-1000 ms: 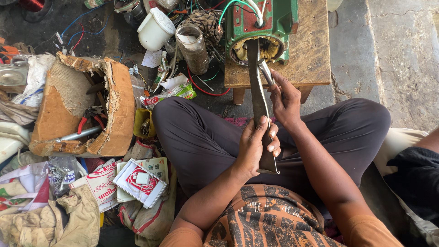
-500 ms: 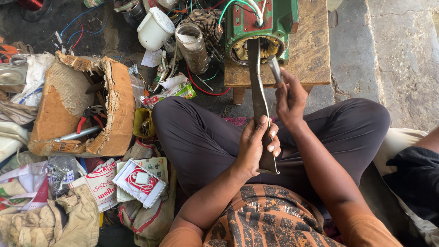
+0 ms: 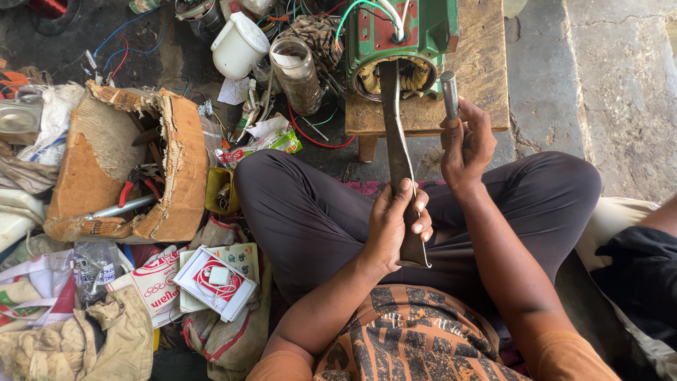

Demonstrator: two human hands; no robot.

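While the person sits cross-legged on the floor, the left hand grips the lower end of a long flat metal bar, fingers closed around it. The bar's upper end reaches into the open front of a green motor, which stands on a low wooden table in front of the knees. The right hand is closed around a short metal rod, held upright just beside the bar and near the motor's opening. To the left, on the floor, lie a torn cardboard box with red-handled pliers inside, a white jug and a glass jar.
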